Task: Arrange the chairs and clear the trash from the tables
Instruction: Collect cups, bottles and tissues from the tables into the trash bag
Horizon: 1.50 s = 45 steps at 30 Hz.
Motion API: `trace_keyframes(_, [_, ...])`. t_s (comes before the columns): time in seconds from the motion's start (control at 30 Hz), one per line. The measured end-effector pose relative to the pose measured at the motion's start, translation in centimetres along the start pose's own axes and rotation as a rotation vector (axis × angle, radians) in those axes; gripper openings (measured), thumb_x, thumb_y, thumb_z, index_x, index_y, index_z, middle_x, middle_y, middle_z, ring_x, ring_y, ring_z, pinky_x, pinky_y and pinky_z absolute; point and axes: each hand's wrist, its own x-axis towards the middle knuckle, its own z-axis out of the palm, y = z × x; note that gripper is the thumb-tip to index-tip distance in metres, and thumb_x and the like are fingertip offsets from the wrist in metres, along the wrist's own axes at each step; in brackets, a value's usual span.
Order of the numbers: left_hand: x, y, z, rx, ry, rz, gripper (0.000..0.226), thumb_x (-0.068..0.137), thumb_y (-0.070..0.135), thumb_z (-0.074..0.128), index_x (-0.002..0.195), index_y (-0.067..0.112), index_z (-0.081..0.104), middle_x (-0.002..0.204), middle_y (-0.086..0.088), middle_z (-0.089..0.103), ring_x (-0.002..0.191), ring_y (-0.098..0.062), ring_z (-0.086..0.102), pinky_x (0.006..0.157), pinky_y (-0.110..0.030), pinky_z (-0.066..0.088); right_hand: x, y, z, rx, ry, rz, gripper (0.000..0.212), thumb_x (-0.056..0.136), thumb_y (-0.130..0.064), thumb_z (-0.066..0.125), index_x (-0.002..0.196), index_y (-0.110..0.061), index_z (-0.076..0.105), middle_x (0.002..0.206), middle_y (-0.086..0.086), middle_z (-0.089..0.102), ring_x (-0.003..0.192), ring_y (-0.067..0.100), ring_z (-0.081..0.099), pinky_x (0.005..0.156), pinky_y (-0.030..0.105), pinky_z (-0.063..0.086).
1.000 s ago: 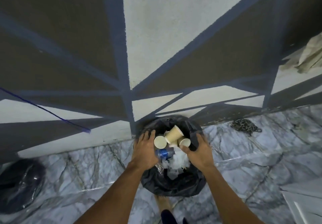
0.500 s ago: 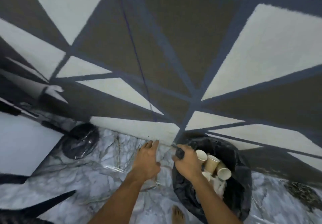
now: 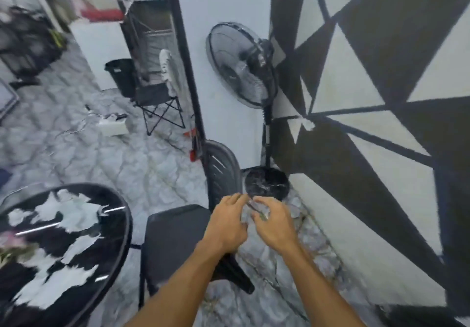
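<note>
Both my bare forearms reach forward, my left hand [image 3: 227,221] and right hand [image 3: 273,222] close together, fingers loosely curled.

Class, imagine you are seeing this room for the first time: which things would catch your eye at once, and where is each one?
The bold black-and-white geometric wall fills the right side, with a black pedestal fan standing against it near the middle. In the lower centre, the left hand and right hand meet in front of a black chair. At the lower left sits a round black table, its glossy top patched with white.
</note>
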Motion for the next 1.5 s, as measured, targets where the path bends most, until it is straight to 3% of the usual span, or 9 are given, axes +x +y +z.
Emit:
trace_keyframes(0.37, [-15.0, -21.9, -13.0, 0.054, 0.291, -0.593, 0.059, 0.075, 0.026, 0.063, 0.133, 0.021, 0.052, 0.126, 0.004, 0.056, 0.119, -0.023, 0.05, 0.098, -0.037, 0.046, 0.8, -17.4, 23.7, -0.009, -0.558, -0.373, 0.039, 0.087, -0.026, 0.067, 0.125, -0.023, 0.063, 0.127, -0.008, 0.061, 0.119, 0.01, 0.053, 0.102, 0.025, 0.042])
trace_keyframes(0.5, [-18.4, -26.4, -15.9, 0.035, 0.378, -0.747, 0.065, 0.078, 0.018, 0.064, 0.141, 0.018, 0.049, 0.138, 0.003, 0.053, 0.129, -0.021, 0.045, 0.109, -0.033, 0.039, 1.5, -22.0, 30.4, 0.007, -0.714, -0.443, 0.04, 0.086, -0.022, 0.068, 0.126, -0.024, 0.062, 0.123, -0.012, 0.059, 0.113, 0.004, 0.052, 0.096, 0.017, 0.038])
trace_keyframes(0.63, [-20.2, -30.6, -18.4, 0.039, 0.489, -0.884, 0.06, 0.083, 0.019, 0.068, 0.141, 0.018, 0.05, 0.139, 0.005, 0.052, 0.133, -0.017, 0.042, 0.112, -0.027, 0.031, 2.9, -25.5, 36.7, 0.036, -0.848, -0.497, 0.041, 0.082, -0.026, 0.067, 0.122, -0.025, 0.063, 0.121, -0.012, 0.062, 0.112, 0.005, 0.058, 0.1, 0.033, 0.048])
trace_keyframes(0.73, [-21.7, -33.5, -20.5, 0.038, 0.646, -0.997, 0.036, 0.078, 0.018, 0.069, 0.111, 0.032, 0.062, 0.105, 0.016, 0.062, 0.108, -0.014, 0.054, 0.089, -0.028, 0.044, 3.8, -28.0, 40.5, 0.009, -0.893, -0.526, 0.042, 0.083, -0.027, 0.067, 0.125, -0.024, 0.061, 0.127, -0.008, 0.059, 0.117, 0.012, 0.055, 0.104, 0.034, 0.045])
trace_keyframes(0.83, [-23.4, -36.0, -21.9, 0.008, 0.795, -1.134, 0.032, 0.078, 0.011, 0.071, 0.107, 0.022, 0.065, 0.092, 0.016, 0.056, 0.093, -0.007, 0.046, 0.079, -0.023, 0.035, 4.7, -29.9, 44.2, -0.044, -0.898, -0.537, 0.043, 0.085, -0.026, 0.068, 0.127, -0.023, 0.06, 0.127, -0.007, 0.058, 0.119, 0.014, 0.052, 0.103, 0.03, 0.042])
trace_keyframes(1.03, [-28.0, -42.4, -21.2, -0.125, 1.194, -1.543, 0.063, 0.066, 0.025, 0.089, 0.118, 0.02, 0.053, 0.113, 0.002, 0.055, 0.111, -0.022, 0.05, 0.09, -0.036, 0.045, 6.3, -31.0, 51.5, -0.189, -0.827, -0.413, 0.055, 0.083, -0.027, 0.072, 0.134, -0.02, 0.053, 0.136, 0.0, 0.054, 0.126, 0.021, 0.048, 0.104, 0.04, 0.042])
trace_keyframes(1.17, [-30.2, -47.4, -21.2, -0.246, 1.25, -1.606, 0.097, 0.061, 0.031, 0.094, 0.141, 0.019, 0.04, 0.141, -0.005, 0.049, 0.133, -0.027, 0.043, 0.108, -0.049, 0.042, 7.5, -30.8, 55.6, -0.341, -0.713, -0.352, 0.068, 0.083, -0.03, 0.073, 0.142, -0.016, 0.042, 0.144, 0.005, 0.046, 0.132, 0.026, 0.042, 0.104, 0.041, 0.041])
trace_keyframes(1.37, [-31.3, -50.8, -20.9, -0.312, 1.285, -1.514, 0.057, 0.065, 0.029, 0.091, 0.107, 0.038, 0.054, 0.102, 0.018, 0.062, 0.096, -0.002, 0.059, 0.09, -0.036, 0.051, 8.3, -30.4, 60.2, -0.564, -0.598, -0.397, 0.072, 0.079, -0.03, 0.075, 0.142, -0.017, 0.041, 0.147, 0.009, 0.041, 0.134, 0.03, 0.035, 0.105, 0.047, 0.038])
trace_keyframes(1.5, [-31.3, -51.7, -21.2, -0.313, 1.267, -1.476, 0.052, 0.068, 0.023, 0.09, 0.099, 0.045, 0.054, 0.094, 0.019, 0.063, 0.09, 0.001, 0.06, 0.081, -0.027, 0.051, 9.6, -29.8, 61.0, -0.6, -0.544, -0.266, 0.081, 0.077, -0.027, 0.076, 0.145, -0.017, 0.033, 0.137, 0.015, 0.043, 0.12, 0.035, 0.046, 0.093, 0.049, 0.046])
